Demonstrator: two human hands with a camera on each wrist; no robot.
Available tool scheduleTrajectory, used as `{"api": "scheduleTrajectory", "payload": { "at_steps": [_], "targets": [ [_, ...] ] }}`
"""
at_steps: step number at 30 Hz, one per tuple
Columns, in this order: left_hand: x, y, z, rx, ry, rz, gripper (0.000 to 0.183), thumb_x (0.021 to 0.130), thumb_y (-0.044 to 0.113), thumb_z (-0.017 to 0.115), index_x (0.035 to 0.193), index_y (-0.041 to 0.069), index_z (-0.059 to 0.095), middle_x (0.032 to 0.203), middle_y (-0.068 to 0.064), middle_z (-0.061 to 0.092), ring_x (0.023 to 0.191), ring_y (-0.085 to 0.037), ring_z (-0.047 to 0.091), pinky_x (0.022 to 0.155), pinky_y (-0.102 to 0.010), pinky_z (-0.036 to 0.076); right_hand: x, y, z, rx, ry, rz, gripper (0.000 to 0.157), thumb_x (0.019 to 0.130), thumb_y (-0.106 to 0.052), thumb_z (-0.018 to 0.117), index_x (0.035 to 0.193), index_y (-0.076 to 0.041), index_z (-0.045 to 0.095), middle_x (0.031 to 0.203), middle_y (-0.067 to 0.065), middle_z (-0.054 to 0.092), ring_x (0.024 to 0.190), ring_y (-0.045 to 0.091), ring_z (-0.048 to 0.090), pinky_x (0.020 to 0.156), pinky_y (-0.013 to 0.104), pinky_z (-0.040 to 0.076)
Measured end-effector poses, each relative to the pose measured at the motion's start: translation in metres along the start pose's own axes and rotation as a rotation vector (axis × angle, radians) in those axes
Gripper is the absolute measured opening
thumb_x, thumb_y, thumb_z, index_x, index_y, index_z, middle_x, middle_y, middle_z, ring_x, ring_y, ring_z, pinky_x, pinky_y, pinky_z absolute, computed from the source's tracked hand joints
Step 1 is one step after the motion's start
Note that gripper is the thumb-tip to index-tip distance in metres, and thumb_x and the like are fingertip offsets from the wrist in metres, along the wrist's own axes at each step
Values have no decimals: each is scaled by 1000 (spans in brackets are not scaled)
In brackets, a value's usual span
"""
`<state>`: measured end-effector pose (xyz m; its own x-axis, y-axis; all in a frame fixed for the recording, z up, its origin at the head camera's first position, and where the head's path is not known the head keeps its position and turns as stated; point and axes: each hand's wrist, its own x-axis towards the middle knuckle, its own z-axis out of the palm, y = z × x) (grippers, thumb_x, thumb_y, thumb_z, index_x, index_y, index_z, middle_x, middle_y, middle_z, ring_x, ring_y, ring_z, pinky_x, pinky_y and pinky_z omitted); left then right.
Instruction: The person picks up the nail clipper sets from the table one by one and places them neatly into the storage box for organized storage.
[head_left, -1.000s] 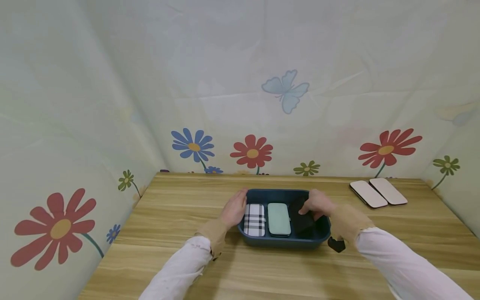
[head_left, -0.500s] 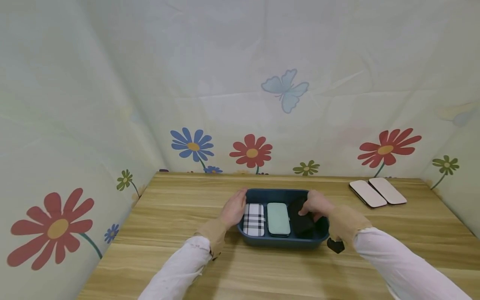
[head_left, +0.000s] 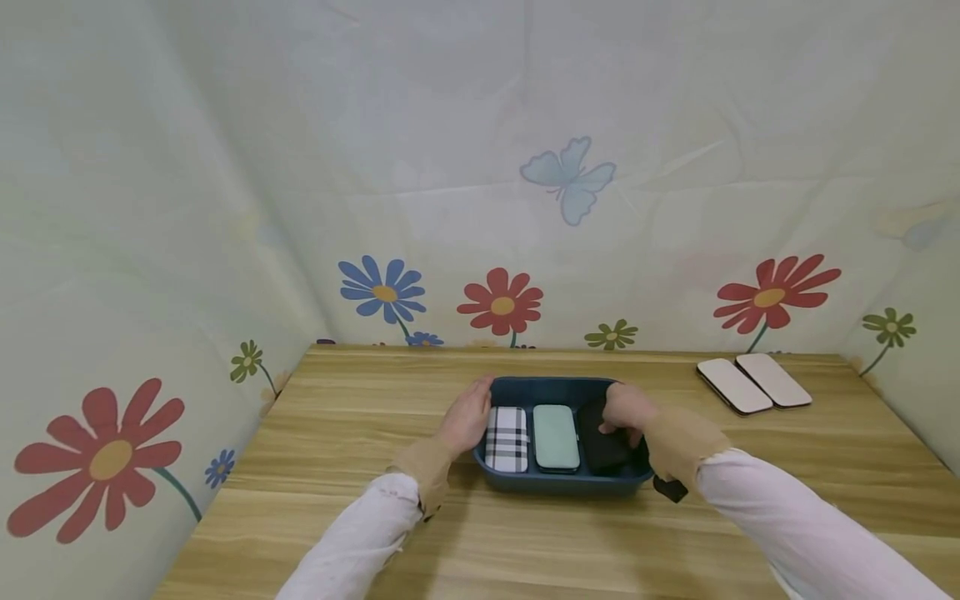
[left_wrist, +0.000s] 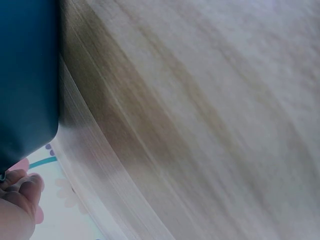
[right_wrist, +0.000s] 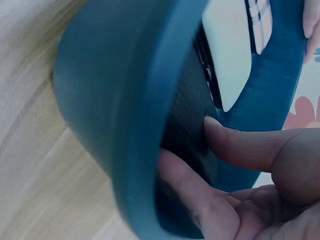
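Observation:
A dark blue plastic bin (head_left: 557, 485) sits on the wooden table. Inside it, from left to right, lie a plaid flat case (head_left: 507, 440), a mint-green flat case (head_left: 557, 437) and a black textured case (head_left: 600, 446). My left hand (head_left: 467, 415) holds the bin's left end, its fingers at the rim in the left wrist view. My right hand (head_left: 628, 410) reaches over the right end and grips the black case. In the right wrist view, the thumb (right_wrist: 235, 142) and a finger stand on either side of that case, beside the mint-green one.
Two pale pink flat cases (head_left: 772, 380) with dark edges lie side by side at the table's back right. A white cloth (head_left: 450, 167) printed with flowers and a butterfly hangs behind the table (head_left: 375, 383) and at its sides.
My right hand has shifted slightly left with the black case, which now lies more in line with the other two. The left hand stays at the bin's left end.

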<state>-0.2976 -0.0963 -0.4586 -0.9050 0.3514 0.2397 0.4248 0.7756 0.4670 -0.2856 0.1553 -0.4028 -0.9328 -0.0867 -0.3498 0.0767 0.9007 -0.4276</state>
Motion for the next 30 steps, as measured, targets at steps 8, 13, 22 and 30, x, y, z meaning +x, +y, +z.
{"api": "scheduleTrajectory", "payload": {
  "at_steps": [8, 13, 22, 30],
  "targets": [
    [-2, 2, -3, -7, -6, 2, 37, 99, 8, 33, 132, -9, 37, 133, -21, 40, 123, -30, 35, 103, -36, 27, 3, 3, 2, -35, -18, 16, 18, 81, -3, 65, 71, 11, 59, 62, 20, 54, 46, 27, 60, 46, 32, 54],
    [-2, 2, -3, 2, 5, 5, 37, 98, 7, 34, 131, -9, 38, 132, -21, 41, 122, -30, 36, 102, -36, 28, 4, 4, 2, -47, -21, 12, 20, 81, -3, 66, 71, 13, 59, 60, 20, 56, 48, 28, 61, 47, 32, 54],
    [-2, 4, -4, 3, 7, 4, 37, 98, 6, 34, 132, -8, 38, 131, -22, 41, 122, -30, 37, 102, -36, 28, 6, -1, 1, -123, -40, 30, 23, 80, -4, 67, 66, 10, 56, 54, 20, 55, 47, 28, 61, 47, 31, 54],
    [-2, 5, -4, -7, -11, -14, 38, 99, 8, 33, 133, -8, 36, 133, -21, 39, 123, -29, 35, 103, -36, 27, 58, 32, 21, -138, -60, 67, 25, 78, -10, 71, 72, 10, 58, 55, 21, 55, 41, 26, 58, 41, 31, 52]
  ]
}}
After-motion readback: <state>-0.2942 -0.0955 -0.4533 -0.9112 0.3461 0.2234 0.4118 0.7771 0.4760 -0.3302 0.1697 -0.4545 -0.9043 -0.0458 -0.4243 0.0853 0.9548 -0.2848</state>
